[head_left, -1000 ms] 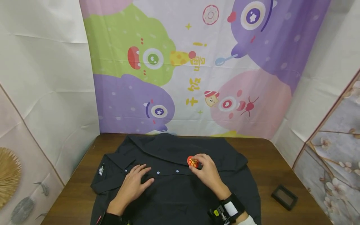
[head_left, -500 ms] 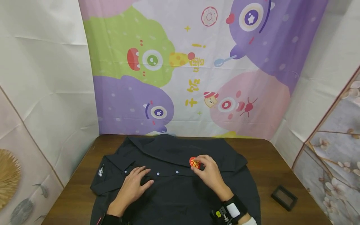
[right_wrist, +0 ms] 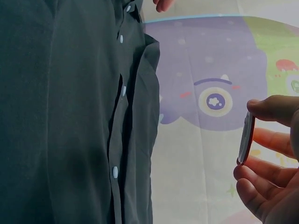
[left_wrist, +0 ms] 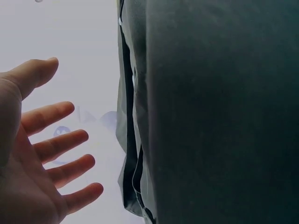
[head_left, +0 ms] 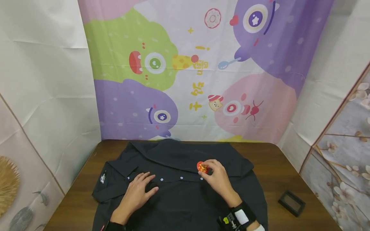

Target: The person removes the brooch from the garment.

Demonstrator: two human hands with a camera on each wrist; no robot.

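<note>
A black button-up shirt (head_left: 179,205) lies spread on the wooden table, a row of pale buttons across it. Thumb and fingers of my right hand (head_left: 216,178) pinch a round red badge (head_left: 200,167) with a gold figure on its face, above the button row. In the right wrist view the badge (right_wrist: 246,137) appears edge-on as a thin disc with a grey back, clear of the shirt. My left hand (head_left: 138,192) hovers over the shirt's left part, fingers spread and holding nothing; the left wrist view shows its open palm (left_wrist: 32,168).
A small black rectangular frame (head_left: 292,203) lies on the table (head_left: 284,170) to the right of the shirt. Behind the table hangs a cartoon-print cloth (head_left: 190,122), with white sheets at both sides.
My right hand has shifted slightly to the right with the badge, and one more shirt button now shows below it. My left hand stays nearly still.
</note>
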